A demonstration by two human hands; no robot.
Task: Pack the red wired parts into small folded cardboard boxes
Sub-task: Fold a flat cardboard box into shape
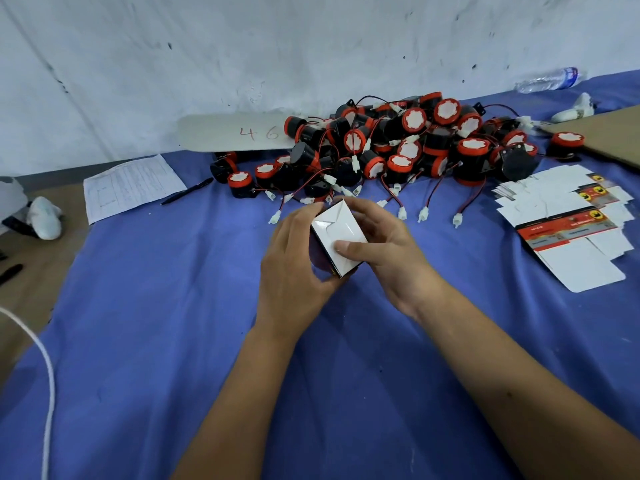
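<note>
Blue cloth (173, 306) is spread over the table, and a scuffed white wall (277, 46) is seen behind it. Against the wall a large heap of red wired parts (398, 147) is piled, black bodies with red rims, thin red and black leads trailing forward to white plugs. No finished boxes are visible anywhere on the cloth, so the bulk of the task is judged to be still ahead.

Near the middle of the table one small cardboard box (337, 237) is held just above the cloth, white side up, its flaps partly folded to a point at the far end. It is gripped from the side by the left hand (294, 268), whose fingers are curled round its edge. The right hand (384, 244) is wrapped round the other side, with the thumb pressed flat on the white panel. Whether a part is already inside cannot be told; the box is judged to be in the course of being folded or closed.

To the right a stack of flat unfolded box blanks (568, 223) is laid out, white with red and yellow print, ready for later use. At the left a printed sheet (131, 188) and a black pen (187, 195) are lying, and a plastic bottle (550, 80) is resting at the far right.
</note>
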